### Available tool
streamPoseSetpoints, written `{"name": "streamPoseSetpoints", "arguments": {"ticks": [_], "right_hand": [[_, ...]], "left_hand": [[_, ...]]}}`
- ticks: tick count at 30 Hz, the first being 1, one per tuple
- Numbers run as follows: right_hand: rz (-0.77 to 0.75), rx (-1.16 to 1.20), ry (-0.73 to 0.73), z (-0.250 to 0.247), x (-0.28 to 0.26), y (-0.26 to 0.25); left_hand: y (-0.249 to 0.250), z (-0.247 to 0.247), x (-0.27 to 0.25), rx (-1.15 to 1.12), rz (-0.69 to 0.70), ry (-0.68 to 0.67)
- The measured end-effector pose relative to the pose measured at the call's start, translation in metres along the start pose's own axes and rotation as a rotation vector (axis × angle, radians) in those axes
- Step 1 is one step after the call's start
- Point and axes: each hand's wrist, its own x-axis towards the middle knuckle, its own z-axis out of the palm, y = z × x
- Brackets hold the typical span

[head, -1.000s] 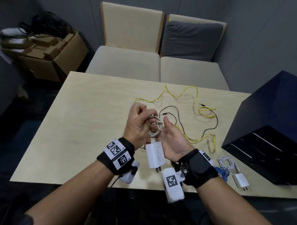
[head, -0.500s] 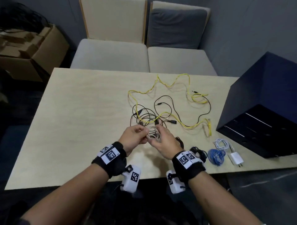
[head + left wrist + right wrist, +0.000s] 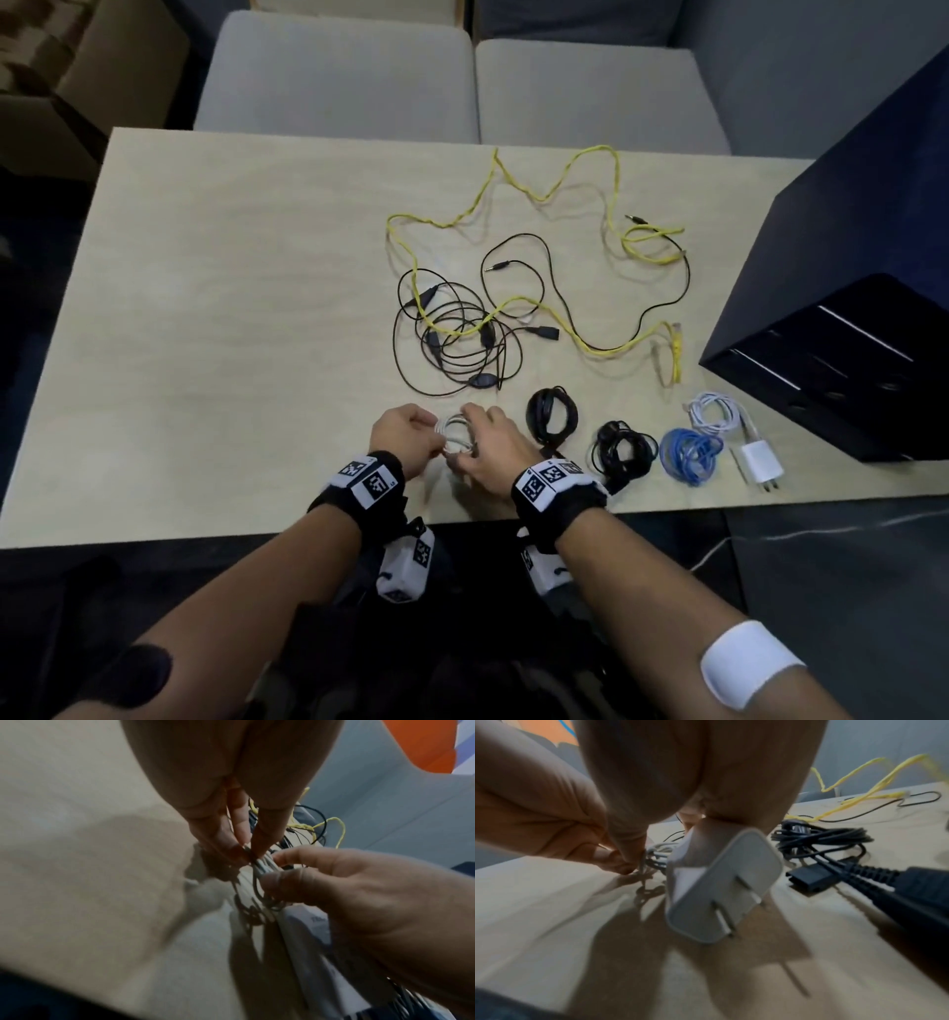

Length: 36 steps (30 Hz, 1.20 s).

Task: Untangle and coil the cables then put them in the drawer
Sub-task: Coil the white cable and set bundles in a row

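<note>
Left hand (image 3: 405, 437) and right hand (image 3: 488, 452) both pinch a small white cable coil (image 3: 454, 434) at the near edge of the table (image 3: 231, 308); its white charger plug (image 3: 721, 886) hangs under the right palm (prongs toward the camera). At 3 o'clock lie coiled black cables (image 3: 552, 413), a blue coil (image 3: 690, 455) and a second white charger (image 3: 760, 457). At 12 o'clock, tangled black cables (image 3: 457, 334) and a yellow cable (image 3: 554, 190). The dark drawer unit (image 3: 842, 318) stands at 2 o'clock.

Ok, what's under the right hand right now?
Under the right hand: a white charger plug, prongs toward the camera, attached to the white cable coil both hands pinch. The head view hides the plug.
</note>
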Motion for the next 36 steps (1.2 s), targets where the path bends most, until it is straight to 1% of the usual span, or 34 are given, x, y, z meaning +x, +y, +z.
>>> {"name": "streamPoseSetpoints", "arguments": {"ticks": [2, 7, 9, 11, 12, 14, 16, 18, 21, 27, 31, 33, 36], "right_hand": [[-0.012, -0.011, 0.01, 0.002, 0.0, 0.004], [-0.096, -0.073, 0.039, -0.004, -0.006, 0.006], [-0.121, -0.165, 0.076, -0.01, -0.012, 0.008], [-0.084, -0.282, 0.119, -0.015, -0.022, 0.011], [-0.037, -0.303, 0.114, -0.017, -0.026, 0.013], [0.039, -0.259, 0.061, -0.017, -0.03, 0.012], [0.048, -0.213, 0.029, -0.019, -0.028, 0.01], [0.079, -0.103, 0.052, -0.026, -0.025, 0.009], [0.218, 0.166, 0.076, -0.033, -0.02, 0.015], [0.287, 0.389, 0.089, -0.029, -0.016, 0.016], [0.327, 0.399, 0.09, -0.019, -0.02, 0.018], [0.32, 0.34, 0.133, -0.015, -0.022, 0.019], [0.26, 0.21, 0.195, -0.008, -0.027, 0.017]], "left_hand": [[-0.004, 0.003, 0.002, 0.018, -0.008, 0.018], [-0.01, 0.008, 0.003, 0.028, 0.011, 0.079], [-0.01, 0.01, 0.003, 0.05, 0.029, 0.1], [-0.01, 0.012, 0.002, 0.075, 0.058, 0.111], [-0.01, 0.012, 0.002, 0.084, 0.071, 0.117], [-0.009, 0.012, 0.001, 0.089, 0.095, 0.119], [-0.008, 0.014, 0.0, 0.092, 0.125, 0.109], [-0.006, 0.015, 0.0, 0.12, 0.16, 0.095], [-0.007, 0.014, 0.003, 0.158, 0.175, 0.083], [-0.007, 0.013, 0.004, 0.156, 0.178, 0.077], [-0.006, 0.011, 0.007, 0.17, 0.181, 0.064], [-0.004, 0.01, 0.009, 0.192, 0.195, 0.049], [0.0, 0.009, 0.012, 0.241, 0.216, 0.024]]}}
